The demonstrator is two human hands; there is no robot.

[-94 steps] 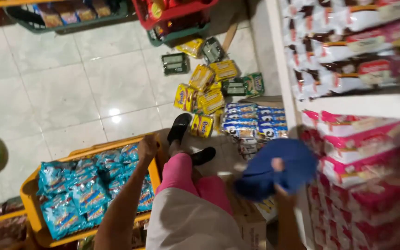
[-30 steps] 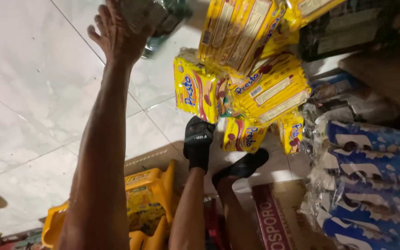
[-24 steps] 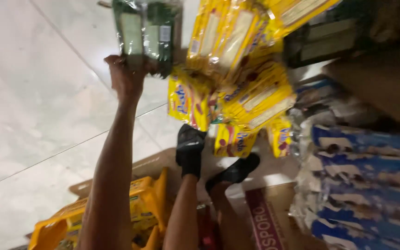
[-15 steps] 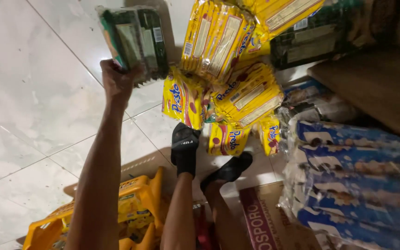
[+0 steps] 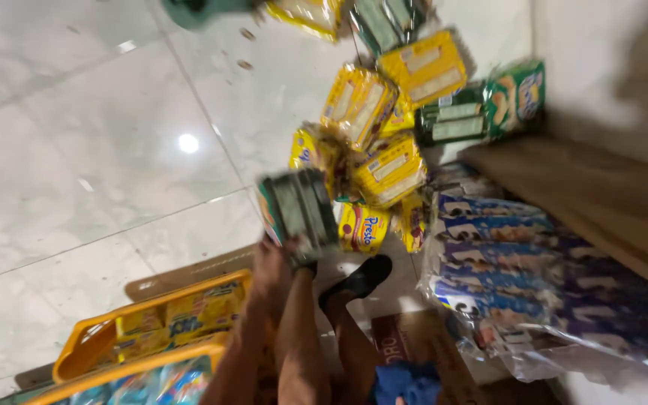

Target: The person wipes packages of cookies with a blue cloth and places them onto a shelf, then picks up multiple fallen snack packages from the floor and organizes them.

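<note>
A dark green multipack of biscuits (image 5: 299, 208) is held up above the floor, just in front of the heap of yellow packs (image 5: 373, 146) and nearly level with the lowest of them. It is blurred by motion, so its print cannot be read and its exact tilt cannot be told. It is gripped from below by the left hand (image 5: 283, 251); the fingers are seen wrapped round the lower edge of the pack and pressed against it, though how tightly cannot be told through the blur. The right hand is not seen in the picture.

As a judgement: with only the bottom edge held, the pack could tip forward out of the grip and fall onto the yellow packs, and the loosely stacked heap could slide further across the tiled floor (image 5: 99, 142) if it were struck.

Beyond the heap, more dark green packs (image 5: 455, 124) lie against a wall. To the right, blue-wrapped packets in clear film (image 5: 504, 259) are stacked beside a wooden board (image 5: 601, 195). Below the arm, a yellow crate (image 5: 144, 330) with yellow and blue packets stands on flattened cardboard, and a black-socked foot (image 5: 365, 277) rests near the packs.
</note>
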